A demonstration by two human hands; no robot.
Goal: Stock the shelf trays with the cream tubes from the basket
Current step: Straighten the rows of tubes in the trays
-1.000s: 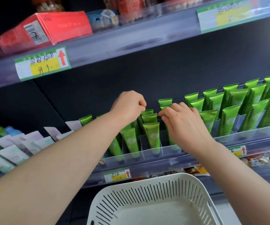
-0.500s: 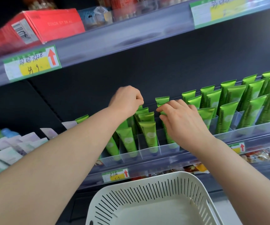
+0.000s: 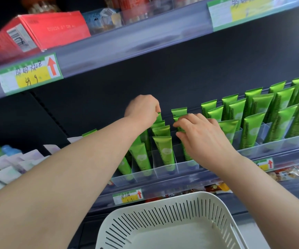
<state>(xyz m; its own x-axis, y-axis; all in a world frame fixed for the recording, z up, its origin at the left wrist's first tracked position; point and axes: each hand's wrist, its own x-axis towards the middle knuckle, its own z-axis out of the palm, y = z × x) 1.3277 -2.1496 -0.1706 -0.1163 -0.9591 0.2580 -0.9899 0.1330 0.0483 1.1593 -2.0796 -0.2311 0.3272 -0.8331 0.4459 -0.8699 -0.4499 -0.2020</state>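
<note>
Since a second ago my left hand (image 3: 141,110) has crept a little higher and further back along its row. Over the last half second neither hand has shifted much, and only the view has tipped slightly.

Left fingers are curled tight, pinching the top edge of the back tube (image 3: 159,117), the rearmost one I can see in that row. Three more green cream tubes (image 3: 164,151) stand in line just below those fingertips, caps down in the clear shelf trays (image 3: 164,170).

My right hand (image 3: 204,141) is bent over the next row. Its fingers are hooked across the flat top of the middle tube (image 3: 180,130), with the thumb under them, so it is a narrow pinch. Another tube (image 3: 179,110) stands upright just beyond those fingertips. To the right of them, rows of the same green tubes fill further trays.

Below both wrists sits the white slotted basket (image 3: 163,212). Left of the left forearm lie pale tubes (image 3: 7,164). Well above the fingers are a price tag (image 3: 30,72) and a red box (image 3: 55,29).
</note>
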